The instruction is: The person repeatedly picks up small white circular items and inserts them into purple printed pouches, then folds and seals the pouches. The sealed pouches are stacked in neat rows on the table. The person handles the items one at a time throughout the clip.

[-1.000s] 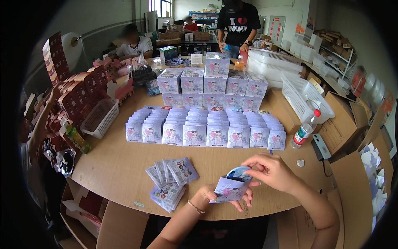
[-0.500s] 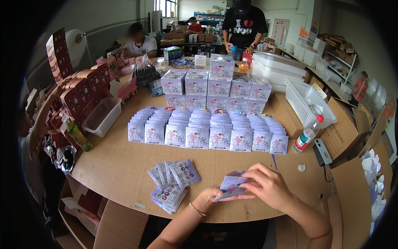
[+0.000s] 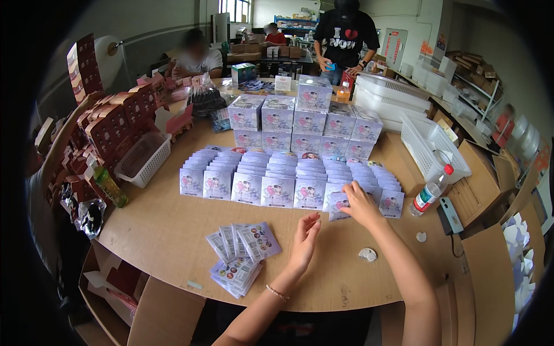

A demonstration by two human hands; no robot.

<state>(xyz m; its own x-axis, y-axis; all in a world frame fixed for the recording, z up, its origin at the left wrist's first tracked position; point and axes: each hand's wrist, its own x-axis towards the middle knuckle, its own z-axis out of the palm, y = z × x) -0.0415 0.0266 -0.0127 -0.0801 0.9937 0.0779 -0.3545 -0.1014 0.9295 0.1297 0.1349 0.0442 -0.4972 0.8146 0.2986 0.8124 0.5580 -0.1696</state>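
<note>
My right hand [image 3: 360,206] reaches to the front of the rows of packets, its fingers pinching a flat lilac packet [image 3: 338,203] with a printed picture. That packet stands upright against the front row, toward its right end. My left hand [image 3: 304,241], with a beaded bracelet at the wrist, hovers over the table nearer to me, fingers stretched and holding nothing. Several rows of matching lilac packets [image 3: 248,189] stand across the table. To the left of my left hand lie fanned packets [image 3: 261,241], backs up, beside a small stack [image 3: 235,275].
Lilac boxes [image 3: 311,121] are piled behind the rows. A water bottle [image 3: 428,194] and a power strip [image 3: 450,215] are at right, near a white basket [image 3: 430,144]. Round silvery pieces [image 3: 367,254] lie on the table [image 3: 167,236]. Another basket [image 3: 144,164] and green bottle [image 3: 108,183] stand left.
My right hand has carried the packet forward from in front of me to the front row. The left hand has let go of it and moved slightly forward.
</note>
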